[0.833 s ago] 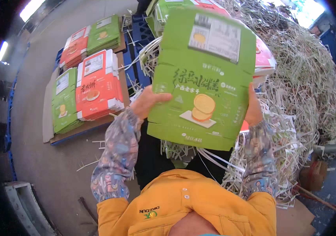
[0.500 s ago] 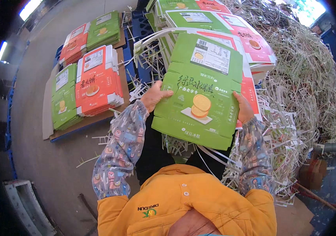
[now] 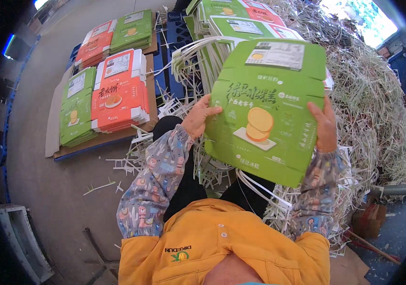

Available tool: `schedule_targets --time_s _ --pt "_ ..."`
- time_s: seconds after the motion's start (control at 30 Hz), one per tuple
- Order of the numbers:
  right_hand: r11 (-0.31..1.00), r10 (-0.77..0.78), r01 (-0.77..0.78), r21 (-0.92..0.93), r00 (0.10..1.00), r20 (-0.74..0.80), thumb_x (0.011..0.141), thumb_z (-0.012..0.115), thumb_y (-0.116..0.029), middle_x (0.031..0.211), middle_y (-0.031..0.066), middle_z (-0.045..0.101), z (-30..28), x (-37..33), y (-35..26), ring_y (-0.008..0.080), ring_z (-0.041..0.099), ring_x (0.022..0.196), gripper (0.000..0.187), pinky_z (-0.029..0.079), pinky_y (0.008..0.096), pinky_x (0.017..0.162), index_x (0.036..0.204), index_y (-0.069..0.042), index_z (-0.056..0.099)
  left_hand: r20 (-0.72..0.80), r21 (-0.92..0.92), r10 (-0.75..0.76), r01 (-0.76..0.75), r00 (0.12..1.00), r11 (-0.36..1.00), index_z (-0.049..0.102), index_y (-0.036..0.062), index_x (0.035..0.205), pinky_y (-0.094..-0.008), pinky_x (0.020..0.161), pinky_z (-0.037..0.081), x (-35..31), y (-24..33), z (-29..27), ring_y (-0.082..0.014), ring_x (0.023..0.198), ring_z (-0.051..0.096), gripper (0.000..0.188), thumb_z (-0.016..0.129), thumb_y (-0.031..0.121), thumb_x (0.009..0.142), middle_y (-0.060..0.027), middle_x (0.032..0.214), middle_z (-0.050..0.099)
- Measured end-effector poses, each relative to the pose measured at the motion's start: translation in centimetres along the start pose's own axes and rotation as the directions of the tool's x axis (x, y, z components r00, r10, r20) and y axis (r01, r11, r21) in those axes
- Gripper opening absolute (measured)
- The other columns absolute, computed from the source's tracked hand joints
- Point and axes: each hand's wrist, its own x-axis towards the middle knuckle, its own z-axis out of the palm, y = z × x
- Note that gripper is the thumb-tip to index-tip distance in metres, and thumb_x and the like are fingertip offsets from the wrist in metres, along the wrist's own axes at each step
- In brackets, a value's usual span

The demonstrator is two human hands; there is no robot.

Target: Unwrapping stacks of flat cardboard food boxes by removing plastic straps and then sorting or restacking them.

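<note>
Between my two hands I hold a green flat printed carton sheet, tilted and lifted in front of me, with a picture of round yellow cakes on it. My left hand grips its left edge, thumb on top. On the opposite edge, my right hand has its fingers over the printed face. Whether one sheet or several lie together in my grip, I cannot tell. Behind it stands a tall stack of green and red carton sheets, partly hidden by the held one.
At the left, a pallet with cardboard bears green sheet stacks and red sheet stacks. A large heap of shredded paper strips rises on the right. Paper scraps litter the floor around my legs. A grey metal frame lies lower left.
Both hands have carried the green carton sheet to the right, and it now tilts more, its right side lower. My right hand's fingers have come further over its face.
</note>
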Motion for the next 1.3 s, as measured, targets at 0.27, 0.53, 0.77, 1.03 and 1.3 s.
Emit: schedule_targets --time_s 0.27,0.53,0.77,1.03,1.3 --pt "0.827 -0.079 0.097 -0.553 0.995 0.057 0.081 0.051 -0.009 0.102 0.0112 0.054 1.7 0.0 -6.9 0.0134 0.054 0.086 0.036 0.045 0.0243 0.074 0.113 0.003 0.041 0.164 -0.23 -0.197 0.232 0.967 0.945 0.042 0.0027 0.119 -0.0318 0.087 0.042 -0.2 -5.3 5.2 -0.0168 0.099 0.053 0.038 0.048 0.004 0.081 -0.0066 0.112 0.053" --pt "0.875 0.075 0.005 -0.484 0.986 0.146 0.079 0.05 -0.008 0.099 0.0116 0.054 1.5 3.0 -8.7 0.0136 0.055 0.084 0.036 0.046 0.0237 0.07 0.112 0.004 0.042 0.12 -0.169 -0.206 0.225 0.971 0.96 0.042 0.0013 0.117 -0.0343 0.089 0.039 -0.6 -3.2 4.9 -0.0191 0.103 0.05 0.036 0.048 0.008 0.082 -0.0097 0.114 0.051" --pt "0.964 -0.159 0.147 -0.221 0.987 -0.037 0.08 0.051 -0.009 0.098 0.0102 0.055 -0.5 2.8 -5.0 0.0144 0.057 0.08 0.032 0.048 0.024 0.067 0.109 0.002 0.044 -0.387 -0.125 0.318 -0.391 0.866 0.912 0.047 0.0053 0.107 -0.031 0.08 0.039 -4.7 1.7 0.8 -0.0162 0.094 0.05 0.031 0.042 0.03 0.089 -0.0074 0.098 0.055" --pt "0.985 -0.04 0.088 0.149 0.953 -0.3 0.08 0.051 -0.005 0.106 0.0112 0.051 3.7 3.2 10.6 0.0188 0.053 0.092 0.04 0.043 0.0297 0.078 0.117 0.0 0.038 -0.164 -0.344 0.112 -0.163 0.98 0.925 0.047 0.0045 0.11 -0.0345 0.08 0.045 -8.0 -1.9 3.3 -0.0175 0.093 0.054 0.044 0.037 0.042 0.089 -0.008 0.104 0.055" --pt "0.957 -0.199 0.24 0.164 0.952 -0.233 0.082 0.048 -0.002 0.11 0.012 0.049 10.8 0.8 7.3 0.0197 0.052 0.096 0.037 0.043 0.0311 0.081 0.117 0.0 0.037 -0.369 -0.394 0.12 -0.272 0.922 0.878 0.044 0.0031 0.114 -0.0308 0.08 0.047 -9.2 0.8 5.1 -0.0181 0.097 0.054 0.032 0.051 0.009 0.083 -0.0077 0.11 0.053"
